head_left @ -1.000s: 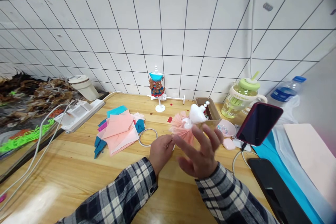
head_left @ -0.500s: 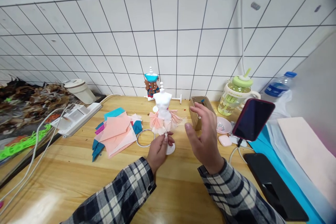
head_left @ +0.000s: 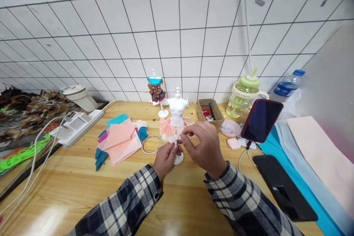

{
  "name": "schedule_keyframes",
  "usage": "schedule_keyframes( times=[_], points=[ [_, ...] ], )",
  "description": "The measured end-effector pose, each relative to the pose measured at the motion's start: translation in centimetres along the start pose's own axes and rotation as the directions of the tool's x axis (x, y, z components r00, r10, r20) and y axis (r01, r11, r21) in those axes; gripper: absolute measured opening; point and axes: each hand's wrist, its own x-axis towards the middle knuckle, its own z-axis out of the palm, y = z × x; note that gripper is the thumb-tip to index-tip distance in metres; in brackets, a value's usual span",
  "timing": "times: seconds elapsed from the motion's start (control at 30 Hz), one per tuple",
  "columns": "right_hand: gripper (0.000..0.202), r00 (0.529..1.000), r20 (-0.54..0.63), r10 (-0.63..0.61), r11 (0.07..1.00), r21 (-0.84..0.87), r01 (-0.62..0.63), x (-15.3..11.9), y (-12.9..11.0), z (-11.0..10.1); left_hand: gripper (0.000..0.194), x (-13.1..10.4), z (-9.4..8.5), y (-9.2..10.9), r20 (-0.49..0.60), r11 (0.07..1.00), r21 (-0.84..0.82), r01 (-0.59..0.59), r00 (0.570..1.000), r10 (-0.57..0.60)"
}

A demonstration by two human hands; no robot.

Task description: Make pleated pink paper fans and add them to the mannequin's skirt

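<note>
A small white mannequin (head_left: 177,108) with a ruffled peach and cream skirt (head_left: 168,130) stands upright at the middle of the table. My left hand (head_left: 167,158) grips its stand just below the skirt, above the round white base (head_left: 178,158). My right hand (head_left: 204,145) is at the skirt's right side, thumb and forefinger pinched near the lower ruffles. Whatever lies between those fingertips is too small to make out. Part of the skirt's right side is hidden behind this hand.
Peach and blue paper pieces (head_left: 121,138) and a white ring (head_left: 151,144) lie left. Behind stands a dressed mannequin (head_left: 156,90). Rightward are a cardboard box (head_left: 218,122), pink bowl (head_left: 231,128), green-lidded jug (head_left: 240,97), upright phone (head_left: 261,121) and black phone (head_left: 284,188).
My right hand has moved left and down to the skirt, its raised, spread fingers now pinched. The mannequin has turned slightly in my left hand. The whole view has shifted a little.
</note>
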Motion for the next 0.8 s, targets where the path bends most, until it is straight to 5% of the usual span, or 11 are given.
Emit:
schedule_keyframes(
  times=[0.2,0.3,0.43,0.8],
  points=[
    [0.021,0.998,-0.05,-0.037,0.98,-0.198,0.026,-0.8,-0.4,0.9,0.034,0.0,0.1,-0.1,0.011,0.994,0.11,0.009,1.0,-0.011],
    [0.011,0.983,-0.09,-0.157,0.956,-0.263,0.129,-1.1,-0.3,1.0,0.036,-0.1,0.3,-0.2,0.009,0.992,0.125,-0.003,1.0,0.002],
    [0.034,0.953,-0.031,-0.3,0.906,-0.322,0.275,-1.3,-0.2,0.9,0.032,-0.1,0.5,-0.6,0.011,0.99,0.139,-0.027,1.0,0.026],
    [0.04,0.978,0.104,-0.178,0.928,-0.312,0.202,-0.9,-0.2,0.8,0.025,0.0,0.6,-0.2,0.037,0.977,0.206,-0.055,0.998,0.049]
  ],
)
